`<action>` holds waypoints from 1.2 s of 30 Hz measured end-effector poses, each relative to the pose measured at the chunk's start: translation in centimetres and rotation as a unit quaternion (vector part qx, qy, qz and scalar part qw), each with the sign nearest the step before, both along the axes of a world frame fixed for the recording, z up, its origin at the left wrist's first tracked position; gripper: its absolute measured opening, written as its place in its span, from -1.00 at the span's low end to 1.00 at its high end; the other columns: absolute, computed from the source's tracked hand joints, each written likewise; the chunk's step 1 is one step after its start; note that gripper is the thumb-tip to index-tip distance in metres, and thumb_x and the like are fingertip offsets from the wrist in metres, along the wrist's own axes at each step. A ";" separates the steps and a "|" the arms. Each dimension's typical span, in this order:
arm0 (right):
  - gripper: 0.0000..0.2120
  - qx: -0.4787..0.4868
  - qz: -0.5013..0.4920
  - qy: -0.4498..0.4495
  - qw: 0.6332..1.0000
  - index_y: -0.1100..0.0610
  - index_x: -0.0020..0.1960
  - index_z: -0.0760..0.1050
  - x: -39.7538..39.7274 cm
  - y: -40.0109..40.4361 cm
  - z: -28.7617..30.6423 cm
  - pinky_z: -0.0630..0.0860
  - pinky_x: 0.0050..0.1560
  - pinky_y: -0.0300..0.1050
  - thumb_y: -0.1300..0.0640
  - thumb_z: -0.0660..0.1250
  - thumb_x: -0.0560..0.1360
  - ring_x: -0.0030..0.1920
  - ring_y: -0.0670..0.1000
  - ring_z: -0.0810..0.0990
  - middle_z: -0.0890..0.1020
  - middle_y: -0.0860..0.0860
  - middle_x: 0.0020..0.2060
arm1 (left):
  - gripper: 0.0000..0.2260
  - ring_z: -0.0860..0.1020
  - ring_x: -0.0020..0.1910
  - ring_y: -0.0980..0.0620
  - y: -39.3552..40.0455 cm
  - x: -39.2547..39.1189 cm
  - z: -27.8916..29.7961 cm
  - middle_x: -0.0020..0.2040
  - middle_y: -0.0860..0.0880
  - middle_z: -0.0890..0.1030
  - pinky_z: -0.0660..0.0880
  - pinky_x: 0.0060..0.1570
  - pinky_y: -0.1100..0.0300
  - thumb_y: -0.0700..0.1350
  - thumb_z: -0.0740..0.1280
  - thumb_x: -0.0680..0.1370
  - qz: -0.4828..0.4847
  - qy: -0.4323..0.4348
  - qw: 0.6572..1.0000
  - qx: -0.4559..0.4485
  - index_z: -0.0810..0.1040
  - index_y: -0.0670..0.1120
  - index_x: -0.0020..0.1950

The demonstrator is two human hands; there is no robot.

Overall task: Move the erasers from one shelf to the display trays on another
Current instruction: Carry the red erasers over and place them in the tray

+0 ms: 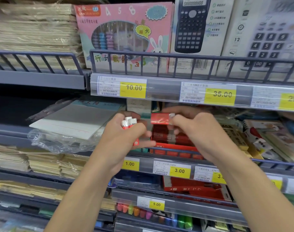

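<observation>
My left hand [124, 133] grips a small bunch of erasers [129, 123], white with red sleeves, their white ends sticking up out of my fist. My right hand [193, 129] pinches one red-sleeved eraser [160, 118] lying flat just above a red display tray [172, 146] on the middle shelf. More red-wrapped erasers [169, 135] lie packed inside that tray, partly hidden by my right hand.
A wire rail [176, 152] runs along the shelf front before the tray. Paper pads in loose plastic [72, 126] lie to the left, notebooks and stationery [260, 134] to the right. The upper shelf edge with price tags [193, 91] hangs close above my hands.
</observation>
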State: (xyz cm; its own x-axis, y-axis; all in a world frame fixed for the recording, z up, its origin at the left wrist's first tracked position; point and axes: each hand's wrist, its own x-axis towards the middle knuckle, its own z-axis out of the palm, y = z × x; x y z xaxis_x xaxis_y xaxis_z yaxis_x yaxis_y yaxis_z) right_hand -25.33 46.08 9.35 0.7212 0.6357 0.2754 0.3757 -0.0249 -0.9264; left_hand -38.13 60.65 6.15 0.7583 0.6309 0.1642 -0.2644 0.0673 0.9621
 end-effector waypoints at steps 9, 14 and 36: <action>-0.83 -0.194 0.050 -0.051 0.978 -0.07 0.01 0.67 3.1 -1.0 0.1 0.45 -0.30 -0.40 0.17 0.41 0.51 -0.29 -0.08 0.69 0.75 -0.03 -0.26 | -0.59 0.36 -0.43 0.09 1.2 -0.8 -0.4 -0.37 0.06 0.46 0.31 -0.52 0.28 0.12 0.66 0.22 0.033 0.036 0.998 0.040 0.53 0.00 -0.15; -0.77 -0.266 0.051 -0.155 0.950 -0.12 0.05 0.66 3.7 0.0 -0.4 0.46 -0.27 -0.44 0.02 0.54 0.41 -0.26 -0.27 0.65 0.70 -0.22 -0.28 | -0.45 0.40 -0.43 0.11 1.0 -0.6 -0.2 -0.31 -0.06 0.56 0.34 -0.51 0.27 0.16 0.66 0.18 0.031 0.022 0.999 0.028 0.52 -0.10 -0.05; -0.71 -0.059 0.184 -0.174 0.966 0.00 0.11 0.58 -1.8 -0.2 -0.5 0.62 -0.09 0.07 0.03 0.53 0.44 -0.16 0.05 0.65 0.67 -0.01 -0.09 | -0.35 0.49 -0.53 0.07 -1.9 0.9 0.5 -0.43 0.09 0.54 0.35 -0.62 0.25 0.42 0.43 0.35 -0.017 0.053 0.997 0.048 0.44 -0.14 -0.02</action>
State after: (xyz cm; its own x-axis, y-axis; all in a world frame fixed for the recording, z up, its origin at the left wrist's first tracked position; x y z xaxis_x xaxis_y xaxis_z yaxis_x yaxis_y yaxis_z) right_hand -27.17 45.83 8.84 0.3172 0.8731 0.3702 0.6668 0.0722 -0.7417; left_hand -37.20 58.71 6.65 0.7946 0.5904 0.1413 -0.1608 -0.0198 0.9868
